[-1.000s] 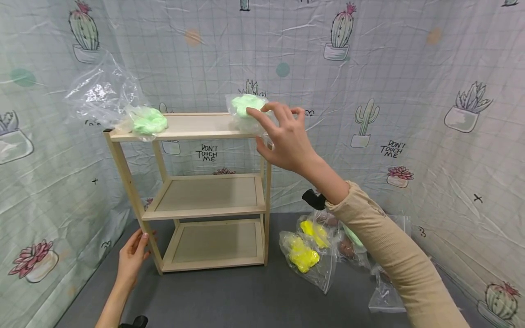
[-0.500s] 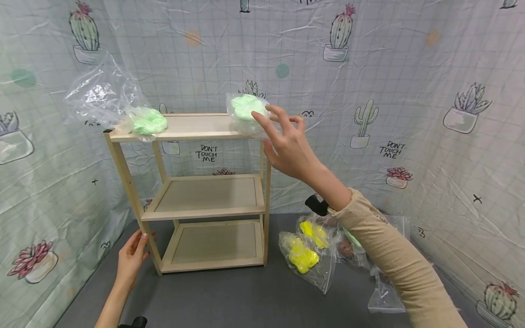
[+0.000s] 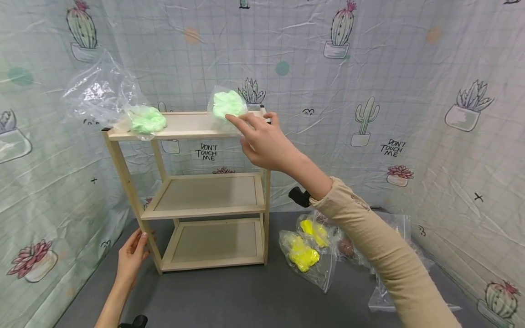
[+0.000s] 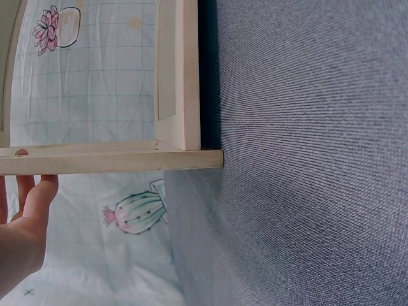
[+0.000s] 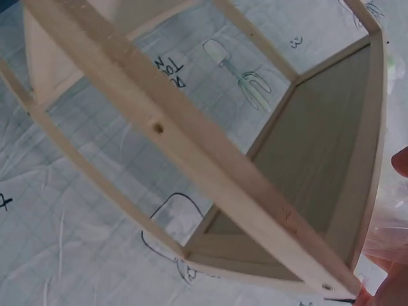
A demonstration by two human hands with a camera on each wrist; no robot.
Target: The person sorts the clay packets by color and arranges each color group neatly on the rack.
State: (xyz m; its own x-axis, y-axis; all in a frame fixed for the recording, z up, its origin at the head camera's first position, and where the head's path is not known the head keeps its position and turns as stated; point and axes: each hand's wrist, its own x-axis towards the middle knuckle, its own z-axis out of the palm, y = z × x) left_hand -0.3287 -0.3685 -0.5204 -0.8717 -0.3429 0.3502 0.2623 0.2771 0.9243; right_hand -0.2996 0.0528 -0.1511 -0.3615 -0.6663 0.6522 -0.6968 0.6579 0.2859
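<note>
A small three-tier wooden shelf (image 3: pixel 213 196) stands on the grey surface. My left hand (image 3: pixel 130 257) grips its left front post (image 3: pixel 130 182) low down; in the left wrist view the fingers (image 4: pixel 39 203) wrap that post (image 4: pixel 115 162). At the right part of the top tier, my right hand (image 3: pixel 266 141) holds a clear bag (image 5: pixel 389 220) with a pale green, clay-like lump (image 3: pixel 227 104), index fingertip on its lower front and thumb below. Another bagged green lump (image 3: pixel 148 120) lies at the top tier's left end. The bag's lower part is partly hidden by the right hand.
Bags with yellow lumps (image 3: pixel 302 254) lie on the surface right of the shelf, beside a brown bagged lump (image 3: pixel 346 247) partly behind the right sleeve. A large crumpled clear bag (image 3: pixel 100 91) stands at the top left. Cactus-print sheets (image 3: pixel 320 91) hang around.
My right hand first drew slightly right with its fingers spread, then moved left, and the green bag shifted left and slightly up with it. The left hand stays on the post.
</note>
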